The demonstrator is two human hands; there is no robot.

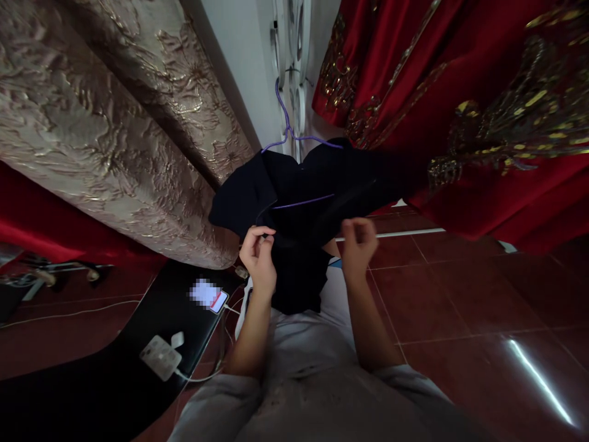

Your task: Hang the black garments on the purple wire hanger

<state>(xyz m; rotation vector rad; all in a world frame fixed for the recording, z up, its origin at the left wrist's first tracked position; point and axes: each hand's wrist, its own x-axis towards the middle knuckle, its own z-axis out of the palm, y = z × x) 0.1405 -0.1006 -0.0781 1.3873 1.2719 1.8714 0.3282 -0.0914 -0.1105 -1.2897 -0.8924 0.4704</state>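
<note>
A dim room with a red-brown tiled floor (437, 294) and a white wall (234, 37) behind. One dark garment (299, 221) hangs in front of the person on one purple hanger (286, 120), whose hook is up at a white scrolled frame (301, 55); the hanger's lower bar shows across the garment. Two bare hands are at work. The left hand (258, 255) is at the garment's near left side, thumb and forefinger brought together against the dark cloth; whether its grip has caught any fabric, I cannot tell. The right hand (361, 242) is by the near right side, fingers curled and blurred, and its grip cannot be told either. The garment lies ahead of and between both grips. Left of it hangs pale embossed fabric (115, 123); right of it, red fabric (414, 80) with gold sequins. At left is one black bench (105, 374). Along its right edge lie one phone (219, 302) at the far end, and, nearer the person, one white power strip (159, 357) with one small white block (177, 339) just beside it.
</note>
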